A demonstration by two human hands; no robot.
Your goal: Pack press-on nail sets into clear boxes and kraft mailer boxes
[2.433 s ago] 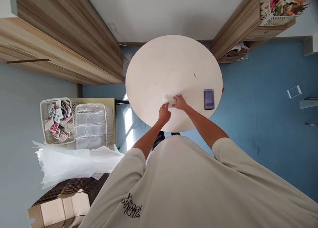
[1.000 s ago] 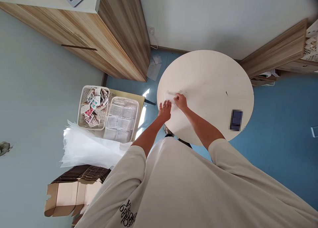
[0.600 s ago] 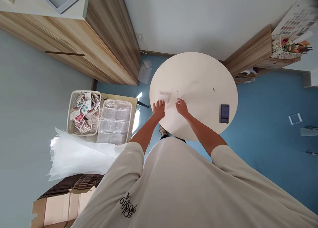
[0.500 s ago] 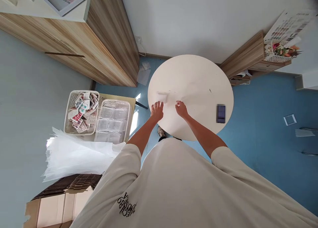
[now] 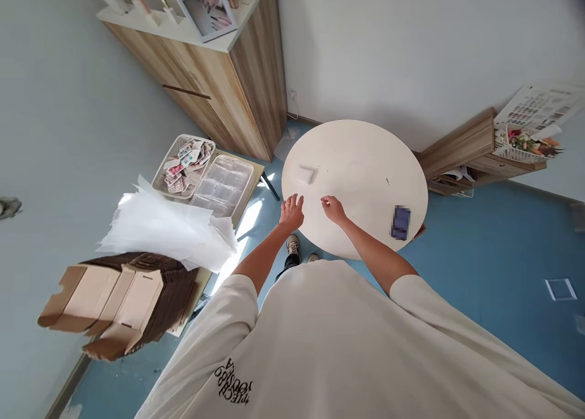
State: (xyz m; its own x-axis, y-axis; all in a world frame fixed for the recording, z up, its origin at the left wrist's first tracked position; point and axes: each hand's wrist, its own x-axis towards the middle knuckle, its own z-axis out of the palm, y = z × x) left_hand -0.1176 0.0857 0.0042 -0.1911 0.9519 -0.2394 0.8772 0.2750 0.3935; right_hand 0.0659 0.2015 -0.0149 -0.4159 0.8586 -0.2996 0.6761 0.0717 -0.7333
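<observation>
A small clear plastic box [image 5: 305,174] lies on the left part of the round white table [image 5: 356,145]. Just in front of it is my left hand [image 5: 291,213], open, its fingers spread and apart from the box. To the right, over the near half of the table, my right hand [image 5: 333,209] has its fingers curled in, thumb against forefinger. Whether anything small sits in that pinch is hidden. A dark phone-like slab [image 5: 401,223], blurred out, lies by the table's right edge.
Left of the table, a basket of carded packs [image 5: 185,166], a tray of clear boxes [image 5: 223,181], white sheets [image 5: 159,224] and folded cardboard boxes [image 5: 123,297] are set out. A wooden cabinet [image 5: 256,78] stands behind; a low shelf [image 5: 470,145] is at the right.
My view has swung left and tilted. My left hand has drawn back from the clear box, which stays on the table. My right hand keeps its curled shape.
</observation>
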